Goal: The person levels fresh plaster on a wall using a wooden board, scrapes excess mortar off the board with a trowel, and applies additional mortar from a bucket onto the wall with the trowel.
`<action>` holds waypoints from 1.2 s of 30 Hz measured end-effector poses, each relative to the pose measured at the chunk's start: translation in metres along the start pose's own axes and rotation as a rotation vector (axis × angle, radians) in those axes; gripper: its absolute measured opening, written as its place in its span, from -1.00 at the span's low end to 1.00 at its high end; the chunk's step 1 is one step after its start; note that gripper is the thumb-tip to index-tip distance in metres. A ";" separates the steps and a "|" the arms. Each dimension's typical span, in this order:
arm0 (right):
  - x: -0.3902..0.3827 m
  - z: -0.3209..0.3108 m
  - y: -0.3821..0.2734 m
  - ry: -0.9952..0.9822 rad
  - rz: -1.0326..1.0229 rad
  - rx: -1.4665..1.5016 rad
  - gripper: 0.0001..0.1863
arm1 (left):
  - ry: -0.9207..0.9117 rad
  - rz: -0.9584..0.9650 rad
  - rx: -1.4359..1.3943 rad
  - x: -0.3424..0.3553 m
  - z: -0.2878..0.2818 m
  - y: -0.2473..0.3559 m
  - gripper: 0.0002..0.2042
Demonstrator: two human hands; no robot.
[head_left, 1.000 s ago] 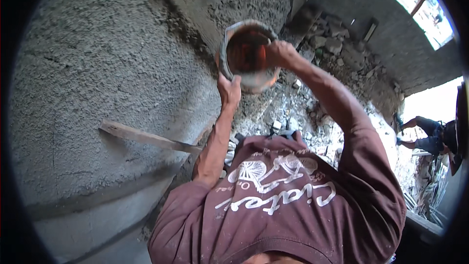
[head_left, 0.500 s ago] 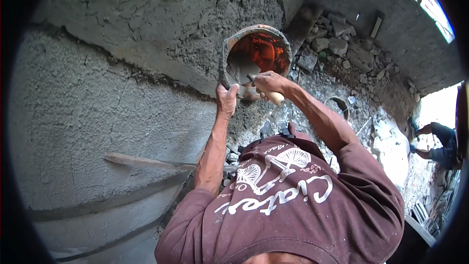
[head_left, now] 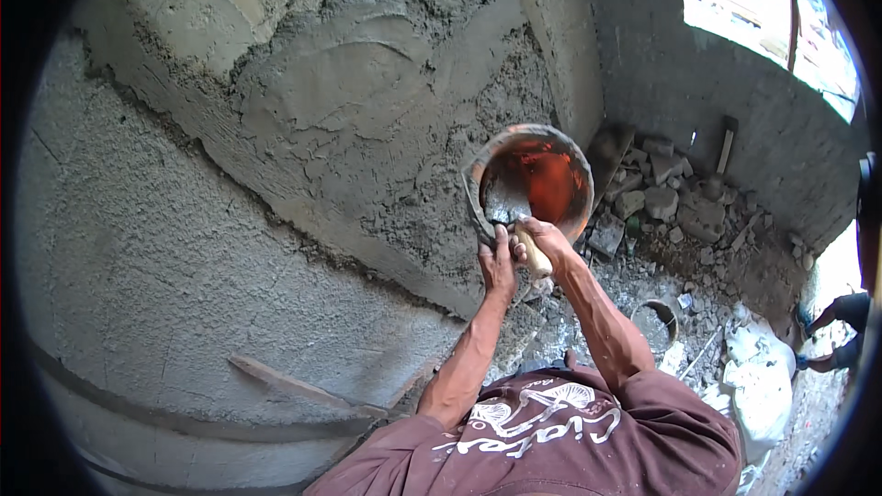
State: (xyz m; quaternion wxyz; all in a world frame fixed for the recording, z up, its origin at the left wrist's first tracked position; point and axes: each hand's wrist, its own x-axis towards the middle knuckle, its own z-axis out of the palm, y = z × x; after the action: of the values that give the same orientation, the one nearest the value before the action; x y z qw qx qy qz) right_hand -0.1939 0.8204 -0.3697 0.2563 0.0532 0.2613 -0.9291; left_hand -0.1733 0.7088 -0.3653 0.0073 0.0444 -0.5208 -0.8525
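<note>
My left hand (head_left: 498,266) holds the near-left rim of a round bucket (head_left: 557,186), which is tilted so its mouth faces me. The inside is orange, smeared with grey mortar. In my right hand (head_left: 551,246) is a trowel with a pale wooden handle (head_left: 536,259). Its blade (head_left: 505,202) reaches into the bucket's left side and is coated grey. Both hands are close together at the near rim, fingers closed. Whether mortar lies on the blade I cannot tell.
Ahead and left is a rough wall (head_left: 340,92) with fresh grey plaster. A wooden strip (head_left: 299,386) lies lower left. Broken stones (head_left: 661,202) are heaped at right, near another round container (head_left: 656,320) and a white sack (head_left: 761,377). Another person's legs (head_left: 836,331) show at the right edge.
The view has tilted up, showing more wall and window. My right hand has come closer to my left, and the trowel blade now shows more plainly inside the bucket.
</note>
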 end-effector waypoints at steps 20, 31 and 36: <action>-0.020 0.051 -0.026 0.681 -0.551 -2.296 -0.74 | -0.150 0.265 0.459 0.001 -0.065 0.039 -0.60; 0.023 0.120 0.054 0.828 -0.665 -2.584 -0.78 | -0.098 0.207 0.267 0.016 -0.144 0.073 -0.50; 0.031 0.091 0.088 0.672 -0.390 -2.489 -0.71 | -0.086 0.309 0.391 0.015 -0.160 0.090 -0.58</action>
State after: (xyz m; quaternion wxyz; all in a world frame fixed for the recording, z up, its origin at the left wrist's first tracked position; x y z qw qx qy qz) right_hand -0.1730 0.6957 -0.3393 -0.0823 -0.0286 0.9958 -0.0283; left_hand -0.1775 0.5242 -0.3587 0.1067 -0.0717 -0.6762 -0.7254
